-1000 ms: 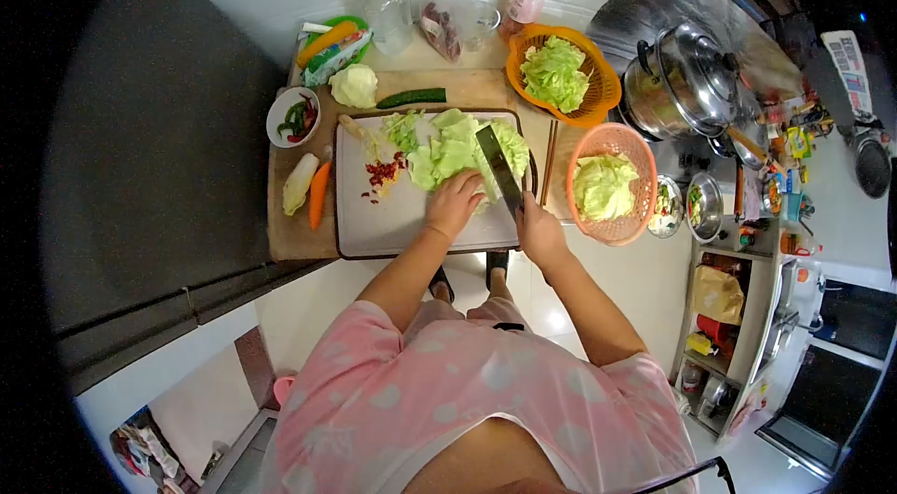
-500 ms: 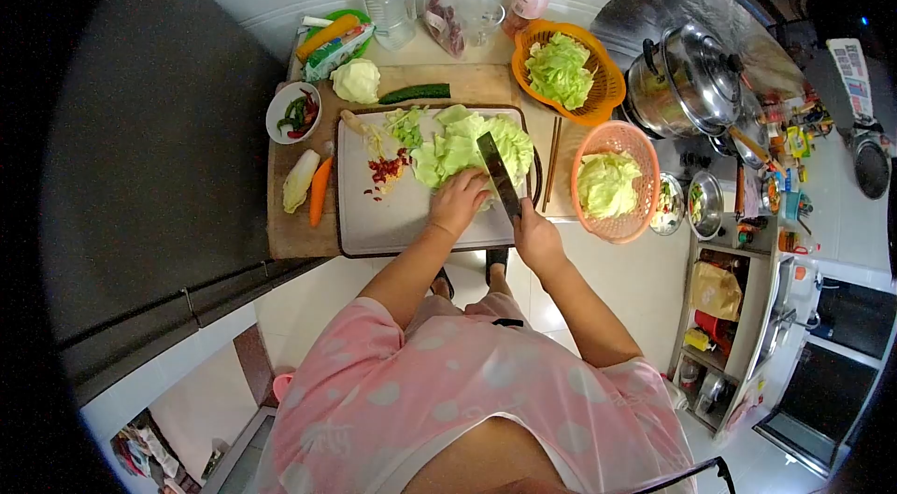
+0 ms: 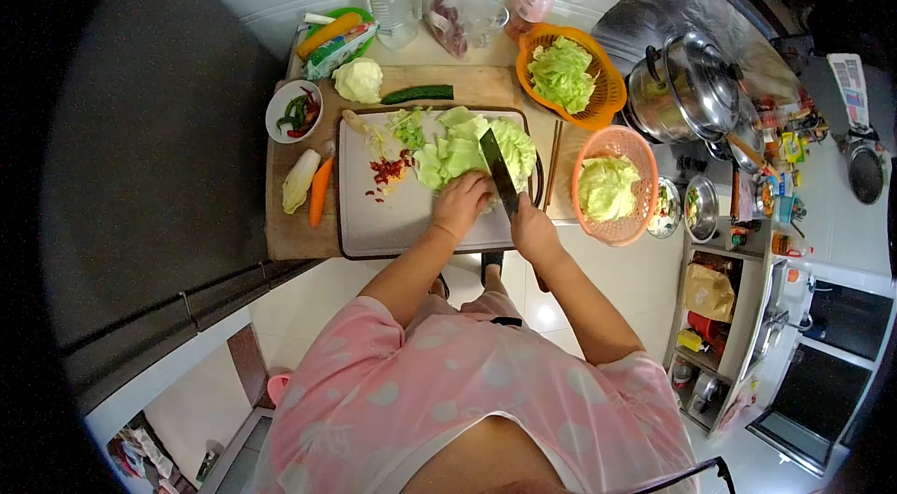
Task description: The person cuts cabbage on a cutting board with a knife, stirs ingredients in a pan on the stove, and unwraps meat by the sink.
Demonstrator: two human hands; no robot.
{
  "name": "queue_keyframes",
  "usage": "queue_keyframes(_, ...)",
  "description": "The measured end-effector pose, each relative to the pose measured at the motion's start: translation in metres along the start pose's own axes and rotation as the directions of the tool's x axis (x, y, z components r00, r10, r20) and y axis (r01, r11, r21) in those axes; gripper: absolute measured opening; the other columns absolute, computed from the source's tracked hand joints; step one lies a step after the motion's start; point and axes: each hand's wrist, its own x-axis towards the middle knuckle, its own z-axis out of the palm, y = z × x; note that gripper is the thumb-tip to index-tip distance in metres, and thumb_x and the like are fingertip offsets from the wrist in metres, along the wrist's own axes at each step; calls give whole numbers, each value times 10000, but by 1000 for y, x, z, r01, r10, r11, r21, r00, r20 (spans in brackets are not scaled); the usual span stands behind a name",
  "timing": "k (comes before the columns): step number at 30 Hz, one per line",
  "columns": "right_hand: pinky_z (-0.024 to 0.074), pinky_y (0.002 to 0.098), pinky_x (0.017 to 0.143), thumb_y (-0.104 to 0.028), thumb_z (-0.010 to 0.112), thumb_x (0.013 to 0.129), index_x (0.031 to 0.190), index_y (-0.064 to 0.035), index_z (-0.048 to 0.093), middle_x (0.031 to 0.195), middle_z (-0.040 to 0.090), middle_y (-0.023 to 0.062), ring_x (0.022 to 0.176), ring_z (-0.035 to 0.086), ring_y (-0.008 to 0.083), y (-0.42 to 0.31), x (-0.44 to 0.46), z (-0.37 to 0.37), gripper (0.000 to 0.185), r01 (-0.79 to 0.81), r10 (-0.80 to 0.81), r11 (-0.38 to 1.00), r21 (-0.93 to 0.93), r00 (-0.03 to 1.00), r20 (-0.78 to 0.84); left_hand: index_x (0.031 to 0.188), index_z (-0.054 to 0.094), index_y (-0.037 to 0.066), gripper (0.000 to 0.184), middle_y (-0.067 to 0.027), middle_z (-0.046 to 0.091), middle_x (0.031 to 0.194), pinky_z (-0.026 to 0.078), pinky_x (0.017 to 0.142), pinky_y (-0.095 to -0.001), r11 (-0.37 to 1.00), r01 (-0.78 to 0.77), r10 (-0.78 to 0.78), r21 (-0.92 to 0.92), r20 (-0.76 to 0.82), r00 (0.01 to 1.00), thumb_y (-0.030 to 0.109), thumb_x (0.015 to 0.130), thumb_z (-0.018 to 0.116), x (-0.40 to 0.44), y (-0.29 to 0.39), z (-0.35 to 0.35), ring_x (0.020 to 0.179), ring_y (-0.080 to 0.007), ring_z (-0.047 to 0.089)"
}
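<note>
My right hand grips a kitchen knife, its wide dark blade angled across green cabbage leaves on the white cutting board. With fingers curled, my left hand presses the near edge of those leaves, just left of the blade. What lies beneath its fingertips is hidden. Chopped red chili, minced pale bits and sliced green pieces lie left of the leaves, beside a piece of ginger.
Behind the board lie a cucumber and half a cabbage. A carrot, a small napa cabbage and a bowl of chilies sit left. Orange basket, pink basket, chopsticks and steel pot stand right.
The view has shifted very slightly. Both hands and the knife stay in nearly the same place on the cabbage leaves.
</note>
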Motion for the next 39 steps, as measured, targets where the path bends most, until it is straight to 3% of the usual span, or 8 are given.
queue_keyframes(11,513,521,684,-26,486,824,1054,28,423,789,635,290,761,640,447,-3,24,6,245,-53,53,999,-5,996,74,989,617,57,265,-89,591,1121,470,882,-391,999,-40,41,21,-81,996,119,740,683,0,-1,2,1036,-298,570)
queue_keyframes(19,507,532,690,-62,515,830,1086,2,413,800,639,288,778,636,453,2,26,23,283,-70,70,998,-4,998,4,1062,622,91,319,-66,583,1147,467,906,-387,998,28,-29,49,16,999,142,758,699,-3,0,0,1057,-298,563)
queue_keyframes(22,500,539,696,-116,544,848,1120,-6,426,804,636,289,781,628,458,17,32,21,317,-64,66,997,50,997,-30,1032,618,84,292,-61,586,1122,467,895,-389,1000,-10,11,-8,41,999,135,754,694,-2,0,-2,1046,-289,566)
queue_keyframes(25,514,480,584,-136,566,871,1109,19,482,725,626,273,608,638,397,36,31,23,296,74,-39,978,195,984,-175,1027,621,85,289,-56,591,1108,465,893,-388,998,-54,54,-11,49,997,139,753,696,-9,4,-9,1045,-282,566)
queue_keyframes(29,512,421,528,-157,577,890,1242,21,465,709,629,220,488,605,315,41,16,16,410,-25,68,941,337,991,-116,1043,624,88,298,-53,594,1106,457,903,-380,996,-77,80,-47,56,995,157,764,700,-13,4,-13,1050,-272,563)
queue_keyframes(32,512,421,535,-162,582,895,1215,27,476,706,623,193,482,590,289,3,-11,-24,386,-88,200,866,493,963,-179,1023,625,84,268,-47,592,1089,452,908,-383,993,-59,68,-100,88,994,162,778,701,-10,0,-15,1064,-274,551)
queue_keyframes(35,514,453,573,-195,579,900,1194,31,478,723,628,221,557,622,338,-17,-10,-51,384,-153,249,823,547,963,-106,1060,621,83,300,-67,544,1175,422,963,-391,993,-114,114,2,96,989,185,791,706,7,4,-38,1153,-293,494)
queue_keyframes(39,510,506,621,-168,540,883,1142,-7,453,767,632,269,680,634,417,-8,34,-34,316,2,35,988,156,971,-237,1182,575,92,439,-111,438,1304,337,1056,-459,980,-48,58,192,-51,997,248,798,718,42,4,-47,1280,-361,364)
